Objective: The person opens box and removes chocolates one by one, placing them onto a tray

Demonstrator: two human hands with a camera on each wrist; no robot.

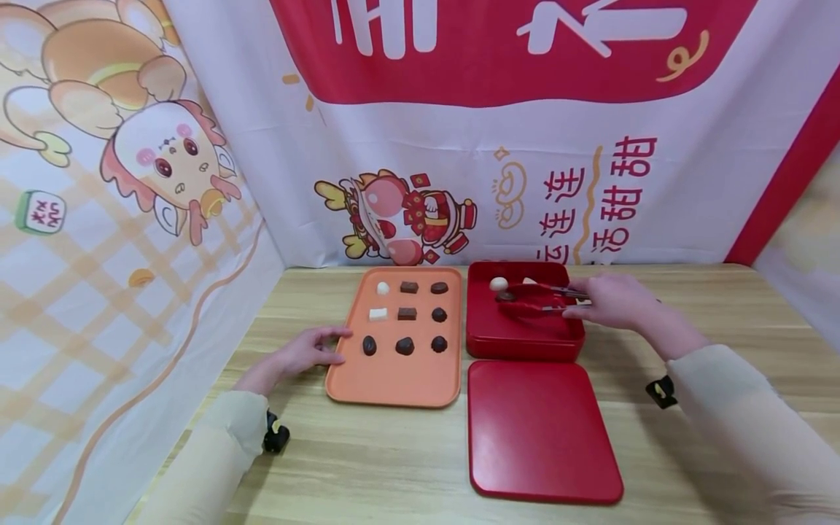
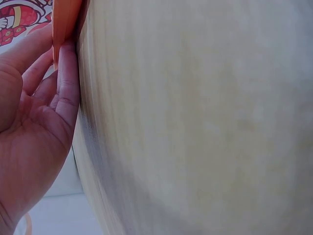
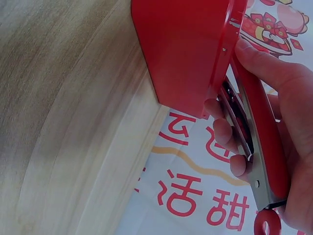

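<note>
My right hand [image 1: 610,300] holds red-tipped tongs [image 3: 261,127] with metal handles, thumb on one arm and fingers on the other. The tongs reach into a red box [image 1: 525,348], their tips at a dark oval chocolate [image 1: 505,297]. A round white chocolate [image 1: 499,284] lies just behind that one, and a white piece [image 1: 529,281] shows past the tongs. At the left, my left hand [image 1: 313,347] holds the side rim of an orange tray [image 1: 394,386], thumb and fingers about the edge. In the left wrist view, one finger [image 2: 68,83] lies low along the wooden tabletop.
Several chocolates stand in rows on the tray, among them a white block [image 1: 378,314], a brown block [image 1: 407,313] and a dark ridged piece [image 1: 439,343]. The red lid [image 1: 543,430] lies in front of the box. A printed cloth [image 1: 407,138] hangs behind the table.
</note>
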